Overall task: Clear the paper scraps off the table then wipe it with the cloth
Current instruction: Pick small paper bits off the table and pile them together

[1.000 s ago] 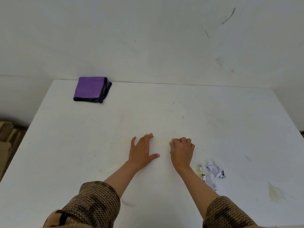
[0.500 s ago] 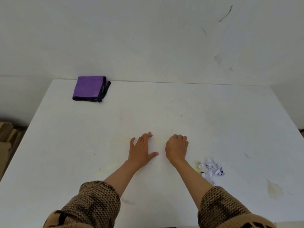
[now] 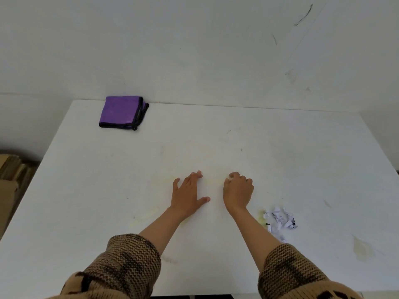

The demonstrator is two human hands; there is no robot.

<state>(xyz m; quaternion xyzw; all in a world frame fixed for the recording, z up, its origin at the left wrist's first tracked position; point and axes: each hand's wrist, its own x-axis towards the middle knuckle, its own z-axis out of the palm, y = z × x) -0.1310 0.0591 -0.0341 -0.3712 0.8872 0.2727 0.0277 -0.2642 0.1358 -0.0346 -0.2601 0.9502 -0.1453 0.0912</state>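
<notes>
Now the left hand [image 3: 190, 190] lies flat and spread, the right hand [image 3: 237, 190] curls, round a scrap or not I cannot tell, and that forearm [image 3: 250, 231] could scatter the paper scraps [image 3: 279, 219] heaped near-right beside it.

- Right hand [image 3: 237, 192]: the fingers [image 3: 234, 175], partly extended on the table [image 3: 302, 158] 1.0 s ago, are now curled under with the knuckles raised.
- Right hand position: 0.5 s ago it had shifted toward 9 o'clock, closer to the left hand [image 3: 187, 194]; it is now back toward 3 o'clock and the gap is wider again.
</notes>
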